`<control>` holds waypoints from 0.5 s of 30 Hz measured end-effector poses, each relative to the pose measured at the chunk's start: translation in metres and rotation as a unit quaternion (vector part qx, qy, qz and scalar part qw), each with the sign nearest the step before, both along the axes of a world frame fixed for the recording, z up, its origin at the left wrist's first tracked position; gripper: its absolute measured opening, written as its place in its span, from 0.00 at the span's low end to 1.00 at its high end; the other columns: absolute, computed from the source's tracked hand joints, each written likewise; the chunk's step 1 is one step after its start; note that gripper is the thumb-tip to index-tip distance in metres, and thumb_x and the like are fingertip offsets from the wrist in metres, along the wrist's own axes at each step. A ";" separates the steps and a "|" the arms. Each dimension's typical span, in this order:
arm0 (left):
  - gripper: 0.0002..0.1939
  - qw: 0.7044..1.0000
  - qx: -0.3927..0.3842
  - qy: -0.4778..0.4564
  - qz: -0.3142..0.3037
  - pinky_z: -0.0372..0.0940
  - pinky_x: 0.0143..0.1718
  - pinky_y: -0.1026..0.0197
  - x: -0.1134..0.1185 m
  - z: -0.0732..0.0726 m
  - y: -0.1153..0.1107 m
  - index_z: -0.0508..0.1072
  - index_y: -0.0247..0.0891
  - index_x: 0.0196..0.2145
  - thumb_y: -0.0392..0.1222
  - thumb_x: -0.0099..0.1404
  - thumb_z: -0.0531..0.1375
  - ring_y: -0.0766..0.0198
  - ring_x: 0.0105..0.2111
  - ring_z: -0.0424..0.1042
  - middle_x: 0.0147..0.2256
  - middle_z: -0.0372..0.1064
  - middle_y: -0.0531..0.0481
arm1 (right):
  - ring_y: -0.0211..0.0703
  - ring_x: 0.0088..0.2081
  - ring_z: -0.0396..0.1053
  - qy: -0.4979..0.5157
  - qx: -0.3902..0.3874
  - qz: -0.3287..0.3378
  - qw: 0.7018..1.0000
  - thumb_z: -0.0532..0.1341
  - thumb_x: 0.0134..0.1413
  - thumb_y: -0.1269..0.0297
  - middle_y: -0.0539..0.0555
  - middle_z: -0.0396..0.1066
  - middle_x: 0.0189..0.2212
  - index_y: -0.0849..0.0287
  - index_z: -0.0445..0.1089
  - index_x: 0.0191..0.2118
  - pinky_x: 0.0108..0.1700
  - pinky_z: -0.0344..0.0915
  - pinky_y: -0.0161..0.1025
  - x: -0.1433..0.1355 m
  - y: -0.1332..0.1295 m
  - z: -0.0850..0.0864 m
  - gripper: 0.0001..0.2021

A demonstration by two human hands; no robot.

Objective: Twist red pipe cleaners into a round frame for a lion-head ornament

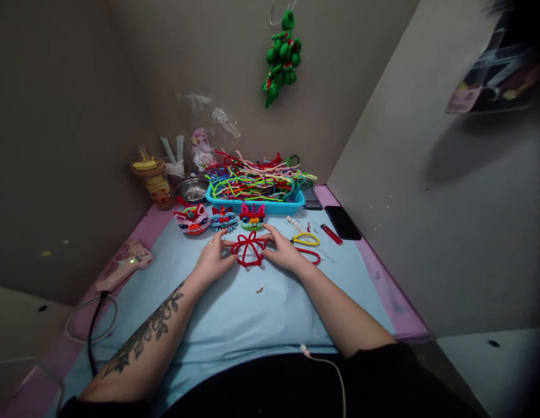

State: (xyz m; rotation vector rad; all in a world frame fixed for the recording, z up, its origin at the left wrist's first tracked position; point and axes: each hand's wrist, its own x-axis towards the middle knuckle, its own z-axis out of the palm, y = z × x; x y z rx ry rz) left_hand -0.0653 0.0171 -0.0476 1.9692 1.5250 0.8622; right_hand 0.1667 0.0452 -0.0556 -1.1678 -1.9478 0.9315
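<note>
Between my hands is a red frame of bent pipe cleaners (249,251), domed, with loops at its top. My left hand (216,257) grips its left side between thumb and fingers. On the right side, my right hand (282,249) pinches it the same way. Just behind stand three small colourful lion-head figures: a pink and red one (192,219), a blue one (223,220) and a red and green one (252,217). Scissors with yellow and red handles (306,239) lie beside my right hand, partly hidden by it.
A blue basket (261,206) heaped with pipe cleaners stands at the back. Right are a red cutter (331,234) and a phone (343,223). Left are a glue gun (126,267) with its cord, a metal bowl (192,189) and a lidded cup (155,181). Light blue cloth (261,316) covers the table.
</note>
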 end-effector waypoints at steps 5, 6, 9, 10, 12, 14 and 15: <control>0.38 0.999 0.002 0.039 0.011 0.62 0.47 0.53 0.005 0.000 -0.003 0.51 0.38 0.59 0.42 0.53 0.62 0.54 0.45 0.70 0.41 0.74 0.45 | 0.45 0.46 0.68 -0.044 0.017 -0.028 0.998 0.62 0.44 0.71 0.53 0.71 0.42 0.52 0.52 0.60 0.52 0.61 0.45 -0.006 -0.001 -0.007 0.36; 0.38 0.999 0.003 0.053 0.012 0.62 0.47 0.53 0.006 0.001 -0.004 0.52 0.38 0.59 0.42 0.53 0.62 0.54 0.45 0.70 0.41 0.74 0.45 | 0.45 0.47 0.68 -0.051 0.018 -0.028 0.998 0.62 0.44 0.71 0.54 0.71 0.43 0.52 0.52 0.60 0.51 0.61 0.45 -0.007 -0.001 -0.008 0.36; 0.38 0.997 0.008 0.081 0.014 0.61 0.47 0.53 0.007 0.003 -0.005 0.53 0.37 0.59 0.42 0.53 0.62 0.53 0.47 0.69 0.42 0.74 0.45 | 0.46 0.47 0.67 -0.073 0.021 -0.035 0.997 0.63 0.43 0.71 0.55 0.69 0.44 0.53 0.52 0.60 0.51 0.61 0.44 -0.007 -0.002 -0.008 0.36; 0.37 0.996 0.009 0.085 0.014 0.60 0.47 0.54 0.008 0.004 -0.006 0.52 0.37 0.59 0.43 0.53 0.61 0.53 0.47 0.69 0.42 0.74 0.45 | 0.46 0.47 0.67 -0.081 0.022 -0.038 0.996 0.63 0.43 0.70 0.55 0.69 0.45 0.53 0.52 0.60 0.51 0.61 0.44 -0.007 -0.002 -0.007 0.36; 0.38 0.996 0.007 0.087 0.012 0.60 0.48 0.54 0.009 0.006 -0.006 0.52 0.37 0.59 0.43 0.53 0.61 0.53 0.47 0.69 0.43 0.73 0.45 | 0.47 0.47 0.66 -0.101 0.022 -0.044 0.994 0.63 0.44 0.70 0.57 0.67 0.45 0.53 0.53 0.60 0.50 0.61 0.44 -0.007 -0.003 -0.004 0.36; 0.37 0.995 0.004 0.096 0.009 0.60 0.48 0.54 0.010 0.007 -0.007 0.51 0.36 0.59 0.42 0.53 0.60 0.53 0.48 0.68 0.43 0.73 0.45 | 0.48 0.47 0.66 -0.122 0.020 -0.050 0.991 0.63 0.44 0.69 0.58 0.67 0.45 0.53 0.53 0.61 0.50 0.61 0.43 -0.008 -0.005 -0.002 0.36; 0.37 0.994 0.002 0.104 0.008 0.59 0.48 0.54 0.011 0.008 -0.007 0.52 0.36 0.59 0.41 0.53 0.60 0.53 0.48 0.68 0.43 0.73 0.45 | 0.48 0.47 0.66 -0.133 0.018 -0.055 0.989 0.63 0.44 0.69 0.58 0.66 0.45 0.52 0.53 0.60 0.49 0.60 0.43 -0.008 -0.005 -0.001 0.36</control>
